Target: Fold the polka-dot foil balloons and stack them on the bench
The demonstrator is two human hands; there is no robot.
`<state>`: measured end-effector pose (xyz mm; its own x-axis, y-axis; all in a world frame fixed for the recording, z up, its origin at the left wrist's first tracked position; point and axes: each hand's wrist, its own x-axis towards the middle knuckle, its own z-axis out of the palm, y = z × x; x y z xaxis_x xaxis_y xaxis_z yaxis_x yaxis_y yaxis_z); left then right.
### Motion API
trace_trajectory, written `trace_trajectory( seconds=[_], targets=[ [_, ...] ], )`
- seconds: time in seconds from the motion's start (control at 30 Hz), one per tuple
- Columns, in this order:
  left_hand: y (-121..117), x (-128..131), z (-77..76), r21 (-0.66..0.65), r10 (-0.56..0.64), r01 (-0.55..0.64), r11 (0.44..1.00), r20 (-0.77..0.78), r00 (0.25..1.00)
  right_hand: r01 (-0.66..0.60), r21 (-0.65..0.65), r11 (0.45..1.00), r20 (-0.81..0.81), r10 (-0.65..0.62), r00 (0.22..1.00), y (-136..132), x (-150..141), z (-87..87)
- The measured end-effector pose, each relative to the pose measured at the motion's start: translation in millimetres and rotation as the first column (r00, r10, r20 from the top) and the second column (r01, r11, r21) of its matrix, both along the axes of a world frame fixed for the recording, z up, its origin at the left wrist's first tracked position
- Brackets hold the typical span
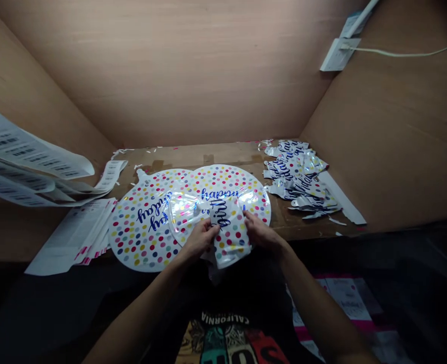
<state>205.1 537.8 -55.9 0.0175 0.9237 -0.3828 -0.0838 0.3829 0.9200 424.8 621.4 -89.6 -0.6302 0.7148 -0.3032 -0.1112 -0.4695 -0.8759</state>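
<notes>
My left hand and my right hand both grip a flat foil balloon, white with coloured dots and blue lettering, folded lengthwise between them at the table's near edge. Under it lie two more flat round dotted balloons, one at the left and one behind, both reading "happy birthday". Fingers of both hands are curled on the folded balloon's edges.
A pile of folded balloons sits at the right rear of the wooden table. Barcode label strips hang at the left, above white printed sheets. Wooden walls enclose the table; a socket with cable is mounted on the right wall.
</notes>
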Motion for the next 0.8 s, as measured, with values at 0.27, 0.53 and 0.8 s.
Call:
trace_trajectory(
  seconds=[0.27,0.53,0.8],
  targets=[
    [-5.3,0.5,4.0,0.057,-0.037,0.025,0.998,0.225,0.974,0.156,-0.020,0.988,-0.137,-0.157,0.978,-19.3,-10.2,5.4],
    [2.8,-11.5,12.8,0.230,-0.087,0.131,0.964,-0.189,0.978,0.082,-0.022,0.996,-0.080,-0.083,0.993,6.7,4.0,25.0],
    [-1.1,3.9,10.0,0.353,-0.125,0.191,0.916,-0.202,0.971,0.392,0.289,0.873,0.051,-0.423,0.905,28.3,13.1,22.0]
  ],
)
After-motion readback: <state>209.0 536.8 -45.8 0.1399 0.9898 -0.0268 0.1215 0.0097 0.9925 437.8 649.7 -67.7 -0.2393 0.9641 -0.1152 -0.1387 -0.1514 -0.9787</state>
